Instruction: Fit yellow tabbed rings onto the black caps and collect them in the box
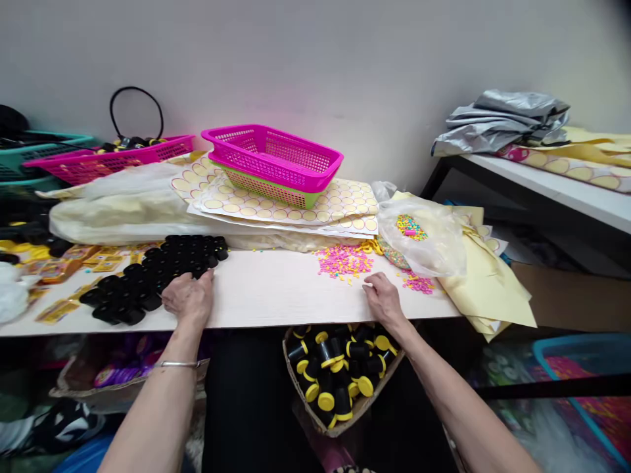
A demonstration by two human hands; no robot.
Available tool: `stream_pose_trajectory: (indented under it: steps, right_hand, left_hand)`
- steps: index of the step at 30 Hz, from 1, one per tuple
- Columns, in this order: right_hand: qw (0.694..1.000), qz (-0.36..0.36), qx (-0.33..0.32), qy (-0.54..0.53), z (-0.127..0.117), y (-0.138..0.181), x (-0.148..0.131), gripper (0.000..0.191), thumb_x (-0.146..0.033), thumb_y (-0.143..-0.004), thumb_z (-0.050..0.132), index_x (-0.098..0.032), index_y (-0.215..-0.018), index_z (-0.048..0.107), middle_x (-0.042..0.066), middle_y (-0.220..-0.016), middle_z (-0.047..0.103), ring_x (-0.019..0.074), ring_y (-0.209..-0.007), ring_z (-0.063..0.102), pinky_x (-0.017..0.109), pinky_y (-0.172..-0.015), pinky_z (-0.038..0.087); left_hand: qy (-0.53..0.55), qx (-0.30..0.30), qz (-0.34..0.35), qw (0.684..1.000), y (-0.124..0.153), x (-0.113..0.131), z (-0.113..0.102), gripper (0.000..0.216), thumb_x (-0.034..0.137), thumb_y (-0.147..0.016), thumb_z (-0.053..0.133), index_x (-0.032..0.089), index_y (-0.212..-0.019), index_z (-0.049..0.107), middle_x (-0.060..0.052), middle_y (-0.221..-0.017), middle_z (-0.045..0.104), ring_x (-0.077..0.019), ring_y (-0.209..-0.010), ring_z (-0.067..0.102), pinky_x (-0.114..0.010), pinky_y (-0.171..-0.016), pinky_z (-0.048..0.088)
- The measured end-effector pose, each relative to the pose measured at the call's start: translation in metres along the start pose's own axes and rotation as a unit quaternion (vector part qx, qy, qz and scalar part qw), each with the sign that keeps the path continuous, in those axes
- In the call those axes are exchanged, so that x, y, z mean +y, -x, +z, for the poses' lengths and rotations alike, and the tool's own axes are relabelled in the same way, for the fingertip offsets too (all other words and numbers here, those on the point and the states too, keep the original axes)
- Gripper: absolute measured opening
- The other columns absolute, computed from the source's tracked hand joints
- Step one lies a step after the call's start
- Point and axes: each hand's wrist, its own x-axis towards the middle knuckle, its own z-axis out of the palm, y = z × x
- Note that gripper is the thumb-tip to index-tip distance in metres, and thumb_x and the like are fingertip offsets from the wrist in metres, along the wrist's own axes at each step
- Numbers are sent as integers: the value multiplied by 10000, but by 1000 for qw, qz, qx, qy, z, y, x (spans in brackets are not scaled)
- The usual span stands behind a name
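Observation:
My left hand (190,295) rests on the table edge with its fingers curled in, touching the right side of a cluster of small black containers (142,282). Whatever it may hold is hidden. On the right, my right hand (383,299) is over the table's front edge with bent fingertips drawn together; I cannot make out anything in them. Just beyond it lie small pink and yellow pieces (344,260), with a smaller pile (418,284) to its right. Below the table edge, between my arms, a cardboard box (308,414) holds several black containers with yellow lids (340,368).
A magenta basket (276,157) is stacked in a green one (269,187) on printed sheets (359,203). A plastic bag (438,243) of coloured pieces lies right. Yellow packets (56,311) lie left. A white shelf (552,180) with silver bags (503,121) stands at right.

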Motion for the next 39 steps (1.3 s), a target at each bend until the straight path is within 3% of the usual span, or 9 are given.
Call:
stream_pose_trajectory:
  steps: [3, 6, 10, 15, 19, 24, 31, 34, 39]
  right_hand:
    - [996, 49, -50, 53, 10, -25, 5, 186, -158, -790, 451, -191, -822, 632, 36, -899, 594, 155, -835, 560, 248, -714, 397]
    - [988, 67, -93, 108, 17, -35, 4, 191, -195, -806, 448, -204, -812, 639, 27, -902, 594, 149, -833, 551, 235, -664, 358]
    - [973, 72, -147, 161, 17, -36, 0, 241, -200, -842, 379, -185, -877, 617, 56, -953, 594, 157, -843, 543, 242, -641, 322]
    - [961, 60, -229, 143, 9, -36, 3, 202, -195, -792, 421, -175, -802, 622, 61, -814, 632, 169, -752, 552, 247, -585, 301]
    - [953, 70, -266, 128, 9, -42, 9, 155, -156, -712, 478, -166, -689, 630, 52, -721, 643, 155, -678, 552, 235, -550, 300]
    - [958, 95, -241, 121, 7, -47, 10, 139, -171, -696, 507, -152, -701, 645, 49, -713, 653, 150, -701, 571, 218, -573, 340]
    - [968, 42, -218, 114, -3, -28, 4, 136, -198, -748, 486, -174, -731, 619, 38, -777, 633, 150, -744, 557, 226, -616, 348]
    - [980, 5, -167, 110, 0, -20, -10, 141, -168, -768, 464, -175, -713, 593, 50, -792, 606, 159, -745, 542, 245, -632, 351]
    - [980, -122, -127, -93, 19, -16, -63, 125, -193, -811, 477, -195, -739, 580, 18, -761, 553, 142, -749, 520, 239, -693, 388]
  left_hand:
    - [34, 18, 62, 997, 19, 2, -2, 410, 559, -678, 523, 171, -713, 651, -68, -696, 632, -219, -689, 559, -295, -594, 359]
    - [106, -44, 125, 986, 56, 11, -2, 359, 533, -664, 550, 188, -674, 648, -12, -626, 605, -174, -639, 547, -263, -586, 349]
    - [218, -150, 256, 930, 114, 29, 2, 252, 432, -682, 571, 191, -682, 645, 20, -625, 577, -116, -594, 519, -221, -584, 361]
    - [229, -186, 360, 885, 155, 48, 7, 144, 315, -708, 561, 189, -701, 630, 23, -631, 527, -93, -587, 474, -203, -569, 348]
    - [217, -189, 361, 887, 162, 55, 8, 130, 311, -715, 566, 196, -731, 623, 23, -669, 532, -95, -615, 482, -203, -583, 354]
    - [243, -204, 337, 887, 162, 56, 12, 234, 389, -672, 640, 218, -831, 633, 29, -727, 560, -103, -653, 507, -210, -597, 363]
    - [265, -214, 303, 890, 164, 56, 16, 286, 492, -664, 645, 248, -812, 666, 40, -715, 551, -94, -650, 512, -210, -575, 345]
    - [261, -222, 303, 889, 165, 56, 14, 243, 457, -696, 621, 252, -818, 667, 41, -717, 547, -90, -644, 508, -205, -571, 343]
    - [245, -212, 306, 895, 168, 57, 11, 197, 408, -721, 589, 252, -818, 658, 40, -720, 550, -92, -666, 514, -206, -581, 340]
